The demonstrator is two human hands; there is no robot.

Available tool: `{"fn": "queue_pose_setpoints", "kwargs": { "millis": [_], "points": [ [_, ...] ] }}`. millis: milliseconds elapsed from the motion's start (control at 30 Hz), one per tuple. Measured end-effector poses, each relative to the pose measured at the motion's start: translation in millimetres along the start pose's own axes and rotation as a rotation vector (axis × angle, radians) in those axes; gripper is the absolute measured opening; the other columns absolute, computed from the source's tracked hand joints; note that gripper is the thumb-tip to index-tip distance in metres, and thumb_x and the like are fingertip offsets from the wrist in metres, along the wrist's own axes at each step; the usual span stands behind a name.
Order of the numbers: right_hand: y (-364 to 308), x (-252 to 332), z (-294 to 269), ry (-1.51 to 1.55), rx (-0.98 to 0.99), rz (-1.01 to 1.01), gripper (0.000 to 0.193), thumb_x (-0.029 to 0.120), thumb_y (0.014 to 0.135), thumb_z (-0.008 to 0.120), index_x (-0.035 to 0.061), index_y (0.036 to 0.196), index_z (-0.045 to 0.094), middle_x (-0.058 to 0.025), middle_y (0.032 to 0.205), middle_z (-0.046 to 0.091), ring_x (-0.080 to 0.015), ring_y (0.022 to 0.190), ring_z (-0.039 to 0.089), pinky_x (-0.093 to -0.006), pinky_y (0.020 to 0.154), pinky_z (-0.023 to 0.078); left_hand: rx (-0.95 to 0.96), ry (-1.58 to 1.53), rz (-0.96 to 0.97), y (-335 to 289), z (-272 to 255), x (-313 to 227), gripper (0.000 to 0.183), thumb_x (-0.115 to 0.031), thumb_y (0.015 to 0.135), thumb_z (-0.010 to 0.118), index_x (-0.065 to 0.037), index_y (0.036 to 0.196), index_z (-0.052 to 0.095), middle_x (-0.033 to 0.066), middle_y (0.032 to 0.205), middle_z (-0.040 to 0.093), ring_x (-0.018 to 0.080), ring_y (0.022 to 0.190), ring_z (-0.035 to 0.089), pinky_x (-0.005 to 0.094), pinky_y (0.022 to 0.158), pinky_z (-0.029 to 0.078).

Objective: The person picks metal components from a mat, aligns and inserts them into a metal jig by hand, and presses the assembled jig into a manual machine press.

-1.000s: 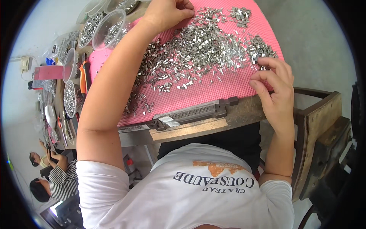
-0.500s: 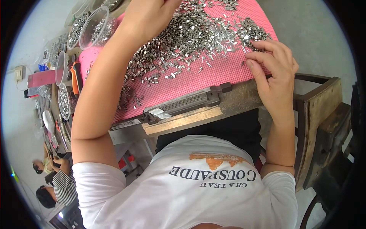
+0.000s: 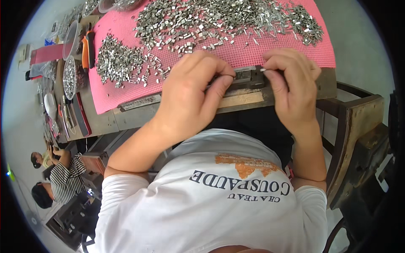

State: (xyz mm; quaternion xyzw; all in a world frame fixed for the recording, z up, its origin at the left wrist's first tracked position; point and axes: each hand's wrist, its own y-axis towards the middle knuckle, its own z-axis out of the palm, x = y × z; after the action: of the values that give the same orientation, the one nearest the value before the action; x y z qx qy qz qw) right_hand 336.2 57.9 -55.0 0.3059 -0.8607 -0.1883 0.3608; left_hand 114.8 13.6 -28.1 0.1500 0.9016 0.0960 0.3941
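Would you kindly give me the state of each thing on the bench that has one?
Left hand: fingers curled, pinching at the jig.
Right hand: pinching a small pin by the jig.
Jig: at the bench edge, partly hidden by both hands.
Metal parts: loose, scattered in heaps.
Pink mat: flat under the parts.
Bowl: full of parts.

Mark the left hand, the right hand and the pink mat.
left hand [image 3: 190, 95], head view, on the back of the hand.
right hand [image 3: 291, 84], head view, on the back of the hand.
pink mat [image 3: 122, 90], head view, on a bare patch near its lower left.
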Motion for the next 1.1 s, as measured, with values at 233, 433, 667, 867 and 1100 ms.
{"fn": "queue_pose_setpoints", "kwargs": {
  "millis": [233,433,667,867,1100],
  "points": [
    [-9,13,17,0.027,0.018,-0.072,0.017,0.008,0.084,0.072,0.0123,0.099,0.065,0.0005,0.101,0.067,-0.0200,0.099,0.064,-0.0392,0.087,0.032,-0.150,0.245,0.186,-9,24,8,0.015,-0.011,0.080,0.076,-0.012,0.092,0.067,0.0013,0.094,0.061,0.0234,0.083,0.058,0.0369,0.071,0.041],
    [-3,19,12,-0.075,0.060,-0.121,0.016,0.004,0.086,0.069,0.0094,0.101,0.065,-0.0035,0.105,0.070,-0.0220,0.101,0.066,-0.0375,0.089,0.033,-0.169,0.445,0.253,-7,25,2,0.018,-0.016,0.077,0.075,-0.014,0.092,0.066,0.0000,0.092,0.060,0.0208,0.082,0.058,0.0363,0.073,0.041],
    [-12,15,15,-0.142,0.009,-0.183,0.018,0.005,0.078,0.071,0.0089,0.096,0.069,-0.0021,0.101,0.071,-0.0199,0.093,0.069,-0.0399,0.087,0.036,-0.166,0.490,0.280,-10,32,2,0.025,-0.009,0.068,0.078,-0.014,0.092,0.071,0.0000,0.092,0.066,0.0204,0.077,0.061,0.0337,0.072,0.043],
    [-15,9,14,-0.039,-0.006,-0.170,0.021,0.004,0.075,0.075,0.0099,0.095,0.073,-0.0018,0.096,0.073,-0.0199,0.089,0.070,-0.0406,0.088,0.039,-0.202,0.296,0.225,-18,29,10,0.025,-0.005,0.068,0.083,-0.010,0.091,0.076,0.0030,0.091,0.071,0.0216,0.080,0.067,0.0334,0.073,0.048],
    [39,6,-8,-0.031,-0.036,-0.168,0.019,0.003,0.080,0.077,0.0102,0.097,0.073,-0.0009,0.093,0.073,-0.0196,0.089,0.069,-0.0380,0.087,0.039,-0.186,0.295,0.122,20,-30,13,0.018,-0.004,0.078,0.083,-0.004,0.095,0.078,0.0090,0.091,0.075,0.0221,0.081,0.072,0.0306,0.071,0.056]
  ]
}}
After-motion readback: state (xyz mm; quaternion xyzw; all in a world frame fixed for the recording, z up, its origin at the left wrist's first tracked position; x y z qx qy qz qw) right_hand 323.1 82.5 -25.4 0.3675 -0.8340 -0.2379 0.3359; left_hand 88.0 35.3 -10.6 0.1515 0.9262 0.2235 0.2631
